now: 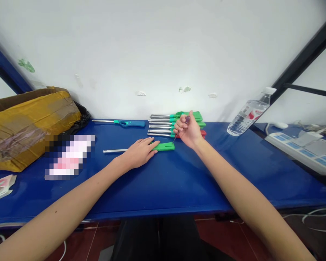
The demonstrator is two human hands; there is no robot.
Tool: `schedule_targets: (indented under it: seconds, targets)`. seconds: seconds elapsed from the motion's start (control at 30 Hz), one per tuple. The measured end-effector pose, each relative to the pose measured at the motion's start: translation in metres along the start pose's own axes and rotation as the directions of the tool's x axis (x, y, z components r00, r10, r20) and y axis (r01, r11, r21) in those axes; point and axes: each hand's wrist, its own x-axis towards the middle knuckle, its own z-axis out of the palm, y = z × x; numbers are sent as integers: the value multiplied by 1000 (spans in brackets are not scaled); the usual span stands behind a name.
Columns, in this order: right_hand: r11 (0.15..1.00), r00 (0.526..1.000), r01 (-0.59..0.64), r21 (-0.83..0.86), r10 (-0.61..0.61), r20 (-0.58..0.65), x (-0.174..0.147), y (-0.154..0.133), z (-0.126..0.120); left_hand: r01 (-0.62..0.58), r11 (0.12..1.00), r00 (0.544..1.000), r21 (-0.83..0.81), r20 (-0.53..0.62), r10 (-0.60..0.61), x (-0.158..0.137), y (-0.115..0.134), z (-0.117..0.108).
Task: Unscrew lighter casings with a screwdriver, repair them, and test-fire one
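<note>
A long-necked green gas lighter point(165, 146) lies flat on the blue table, its metal tube pointing left. My left hand point(141, 153) holds it down around the middle, with the thumb along the near side and the fingers over the top. Closed around the dark purple handle of a thin screwdriver point(187, 119) is my right hand point(188, 131). The thin shaft slants down to the right end of the green handle; I cannot tell whether the tip touches it. Behind my right hand, several green lighters point(197, 116) and a red lighter point(203, 134) lie in a stack of rows, partly hidden.
A blue lighter point(133, 123) lies near the wall. To the left are a taped cardboard box point(32, 119), a blurred-out packet point(70, 156) and a printed card point(1, 186). On the right stand a tilted water bottle point(248, 114) and a power strip point(301, 148).
</note>
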Motion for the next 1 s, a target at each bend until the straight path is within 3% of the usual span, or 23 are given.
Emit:
schedule_targets:
  seconds: [0.23,0.43,0.67,0.73,0.8,0.87,0.93,1.0]
  targets:
    - [1000,1000,-20,14,20,20,-2,2,5,-23,999,1000,-24,-20,23,1,0,-4]
    - [987,987,161,-21,-161,0,0,-20,-11,-35,997,999,-70,-19,34,1,1,-9]
    - [912,970,236,-335,-243,22,-14,-11,-53,-4,995,1000,-97,0,4,0,1,-8]
    - [790,951,293,-539,-299,78,-18,-10,-65,-6,996,1000,-84,6,7,1,1,-9]
    - [528,930,355,-771,-288,231,-21,-14,-74,-15,997,1000,-79,5,15,1,1,-10]
    - [303,904,414,-858,-246,349,-23,-21,-80,-29,996,1000,-82,-3,29,1,2,-11]
    - [186,906,413,-892,-179,382,-24,-28,-85,-43,995,999,-90,-14,42,1,2,-12]
    - [136,931,362,-922,-105,350,-24,-33,-87,-52,994,998,-96,-27,50,1,2,-12]
